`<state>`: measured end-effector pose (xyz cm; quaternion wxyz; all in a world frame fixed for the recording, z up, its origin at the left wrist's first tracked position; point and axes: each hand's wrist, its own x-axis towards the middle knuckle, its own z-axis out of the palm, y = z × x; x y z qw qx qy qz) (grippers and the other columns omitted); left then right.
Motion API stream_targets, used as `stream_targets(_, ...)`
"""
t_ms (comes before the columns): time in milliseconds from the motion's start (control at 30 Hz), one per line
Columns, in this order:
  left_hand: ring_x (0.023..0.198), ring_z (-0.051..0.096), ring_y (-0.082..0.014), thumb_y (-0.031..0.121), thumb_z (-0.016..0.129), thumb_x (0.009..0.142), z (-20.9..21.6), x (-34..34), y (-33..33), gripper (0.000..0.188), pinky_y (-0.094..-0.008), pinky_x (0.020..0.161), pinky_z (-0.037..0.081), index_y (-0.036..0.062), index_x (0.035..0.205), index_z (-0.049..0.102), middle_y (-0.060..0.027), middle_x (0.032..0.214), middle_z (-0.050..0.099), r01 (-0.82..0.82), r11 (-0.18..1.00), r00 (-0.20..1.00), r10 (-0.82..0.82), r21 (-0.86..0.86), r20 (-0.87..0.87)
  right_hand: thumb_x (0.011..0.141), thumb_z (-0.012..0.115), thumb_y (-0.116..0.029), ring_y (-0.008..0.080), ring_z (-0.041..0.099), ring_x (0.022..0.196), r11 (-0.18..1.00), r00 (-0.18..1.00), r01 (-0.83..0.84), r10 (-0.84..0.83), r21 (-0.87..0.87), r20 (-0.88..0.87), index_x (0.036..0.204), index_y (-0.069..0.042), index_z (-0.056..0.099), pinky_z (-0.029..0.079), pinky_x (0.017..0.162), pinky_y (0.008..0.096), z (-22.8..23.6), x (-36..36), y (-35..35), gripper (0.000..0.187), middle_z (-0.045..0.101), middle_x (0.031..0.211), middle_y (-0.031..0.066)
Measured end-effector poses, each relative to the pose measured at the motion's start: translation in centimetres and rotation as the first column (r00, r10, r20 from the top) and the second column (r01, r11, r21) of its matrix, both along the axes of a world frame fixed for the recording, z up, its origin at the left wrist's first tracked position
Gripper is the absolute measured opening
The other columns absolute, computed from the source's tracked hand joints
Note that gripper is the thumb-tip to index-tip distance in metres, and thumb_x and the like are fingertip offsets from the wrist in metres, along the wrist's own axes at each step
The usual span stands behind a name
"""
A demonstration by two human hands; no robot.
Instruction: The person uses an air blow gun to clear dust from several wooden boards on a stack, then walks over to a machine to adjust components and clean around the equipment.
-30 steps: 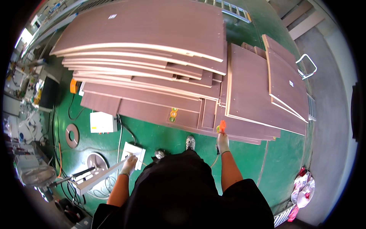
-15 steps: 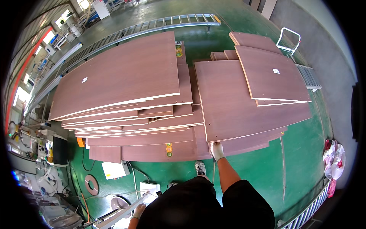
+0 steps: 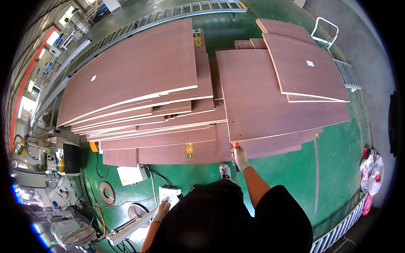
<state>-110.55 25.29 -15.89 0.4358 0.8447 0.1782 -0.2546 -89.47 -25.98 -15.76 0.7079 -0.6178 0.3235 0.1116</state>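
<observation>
My right hand (image 3: 241, 158), in a pale glove, is closed around a hand tool with an orange top (image 3: 235, 146). A thin hose or cable hangs below it. The tool is at the front edge of a large brown panel (image 3: 253, 92), near two small holes; whether they touch I cannot tell. My left hand (image 3: 161, 210), also gloved, hangs low with its fingers loosely stretched, beside a white box (image 3: 170, 195) and above a metal arm (image 3: 133, 227). Nothing shows in it. Left of the large panel lies an uneven stack of brown panels (image 3: 130, 67).
Two smaller panels (image 3: 307, 63) lie on the large one. A roller conveyor (image 3: 168, 19) runs behind. Another white box (image 3: 131, 174), cables and a brown coil (image 3: 107, 193) are on the green floor at left. Plastic bags (image 3: 374, 175) hang at right, near a metal railing (image 3: 337, 232).
The view has shifted, so the panels appear higher. My left hand has risen toward the white box. The orange top of the tool in my right hand now shows below the panel's edge.
</observation>
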Motion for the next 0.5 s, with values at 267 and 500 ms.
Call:
stream_targets(267,0.082,0.055,-0.011,0.028,0.055,0.097,-0.4,-1.7,3.2,0.028,-0.0285,0.075,0.046,0.002,0.106,0.063,-0.0001,0.088,0.06,0.063,0.99,0.996,-0.07,-0.13,-0.051,0.099,0.043,-0.045,0.0246,0.054,0.046,0.996,0.982,-0.08,0.071,-0.045,-0.177,0.087,-0.009,0.056,0.045,0.043,0.0397,-0.5,-3.3,-1.1,0.04,0.057,0.066,0.0072)
stream_targets(500,0.108,0.062,-0.026,0.03,0.055,0.096,-5.8,-3.7,8.0,0.039,-0.0349,0.098,0.044,-0.0014,0.118,0.062,-0.0147,0.114,0.067,0.131,0.991,0.991,-0.13,-0.031,0.026,0.098,0.041,-0.049,0.044,0.063,0.086,0.568,0.833,-0.447,0.546,-0.691,-0.09,0.104,-0.009,0.061,0.048,0.073,0.0541,4.7,-5.9,7.0,0.045,0.067,0.09,0.0219)
